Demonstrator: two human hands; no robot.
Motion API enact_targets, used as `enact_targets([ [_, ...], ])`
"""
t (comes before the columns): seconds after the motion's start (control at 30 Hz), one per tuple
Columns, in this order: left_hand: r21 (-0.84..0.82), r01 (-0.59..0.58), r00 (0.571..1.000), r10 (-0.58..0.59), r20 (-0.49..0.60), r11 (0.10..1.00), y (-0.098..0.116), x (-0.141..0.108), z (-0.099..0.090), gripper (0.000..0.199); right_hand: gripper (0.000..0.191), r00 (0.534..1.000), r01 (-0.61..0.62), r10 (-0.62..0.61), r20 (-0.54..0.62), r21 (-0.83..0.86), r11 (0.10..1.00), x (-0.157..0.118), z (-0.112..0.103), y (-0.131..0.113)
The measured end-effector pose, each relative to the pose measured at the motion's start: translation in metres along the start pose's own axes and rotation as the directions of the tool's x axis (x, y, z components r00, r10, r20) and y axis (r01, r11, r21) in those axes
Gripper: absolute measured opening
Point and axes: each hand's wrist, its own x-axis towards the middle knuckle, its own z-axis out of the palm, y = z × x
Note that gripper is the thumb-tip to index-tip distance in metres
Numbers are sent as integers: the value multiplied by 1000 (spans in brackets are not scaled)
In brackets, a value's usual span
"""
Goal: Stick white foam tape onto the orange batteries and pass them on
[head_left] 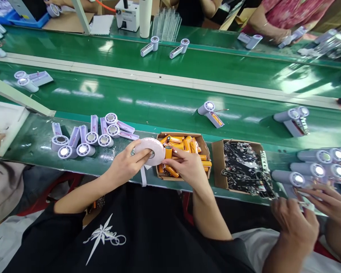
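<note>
My left hand (128, 160) is closed on a white roll of tape (155, 148), with a finger in the roll's core. A loose strip of tape (143, 176) hangs below it at the table's edge. In my right hand (186, 165) an orange battery (168, 152) is pinched between thumb and fingers, its end close against the roll's edge. Whether the battery touches the tape I cannot tell. Beneath my right hand stands a cardboard box (209, 172) of loose orange batteries. Left of my hands lie several pale purple fan housings (91, 138) with open handles.
A second cardboard box (219, 167) holds dark circuit boards. At right, a co-worker's hands (301, 212) work beside stacked housings (312, 168). The green conveyor belt (125, 91) carries a housing with an orange battery (211, 113). A metal post (22, 94) slants at left.
</note>
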Motion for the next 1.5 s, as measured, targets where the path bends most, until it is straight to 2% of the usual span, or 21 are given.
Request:
enact_targets([
  [0.1,39,30,1000,-31,5,999,8,2,-7,30,49,996,-94,84,43,322,942,2,9,7],
  [0.17,44,68,998,-67,-10,997,16,3,-10,28,49,982,-33,126,-140,532,846,1,30,7],
  [0.23,14,125,991,-124,-57,992,26,2,-10,33,48,910,112,194,-367,667,737,-3,58,4],
  [0.27,-9,155,984,-155,-87,988,32,0,-9,37,46,875,164,232,-425,712,683,-4,69,2],
  [0.33,-84,201,967,-211,-141,976,42,-8,-7,42,42,879,153,281,-385,786,599,-7,78,-4],
  [0.4,-219,169,977,-192,-89,961,49,-24,-7,43,38,918,104,256,-303,807,581,-6,61,-10],
  [0.43,-291,138,989,-150,-19,947,50,-35,-6,44,35,926,128,213,-310,791,598,-4,43,-13],
  [0.47,-342,120,992,-103,68,932,47,-47,-6,43,34,904,223,154,-398,749,624,0,21,-16],
  [0.5,-363,122,985,-66,162,924,43,-59,-5,43,30,833,389,69,-549,670,633,4,-3,-18],
  [0.57,-337,172,951,-66,303,926,24,-77,-2,47,30,629,620,-50,-776,462,634,11,-43,-21],
  [0.6,-317,212,938,-101,333,924,11,-82,1,49,33,610,631,-72,-789,429,647,13,-56,-21],
  [0.63,-307,244,933,-136,334,920,-3,-83,4,48,38,616,618,-79,-784,420,665,14,-62,-21],
  [0.67,-295,263,935,-167,312,919,-18,-81,7,44,43,657,578,-70,-751,442,686,14,-62,-20],
  [0.73,-201,296,939,-246,242,934,-48,-67,15,32,50,753,467,-15,-658,517,717,11,-47,-16],
  [0.83,55,321,916,-324,236,946,-88,-38,28,25,54,807,376,63,-587,593,712,2,-18,-4],
  [0.97,134,258,895,-289,339,957,-115,-16,34,12,50,774,358,114,-622,580,731,-17,-13,17],
  [1.07,139,138,909,-181,376,981,-107,-8,25,21,48,745,321,149,-650,546,774,-36,-29,32],
  [1.17,142,21,953,-63,296,990,-91,17,22,23,53,729,315,139,-670,510,801,-42,-44,35],
  [1.27,113,34,971,-60,231,993,-87,71,43,28,67,759,359,13,-651,436,825,-15,-52,23],
  [1.4,-8,133,908,-119,402,991,-105,143,96,37,55,852,395,-186,-489,370,841,52,-50,3],
  [1.5,-86,123,875,-67,480,989,-124,170,125,27,49,900,373,-264,-347,297,879,99,-44,0],
])
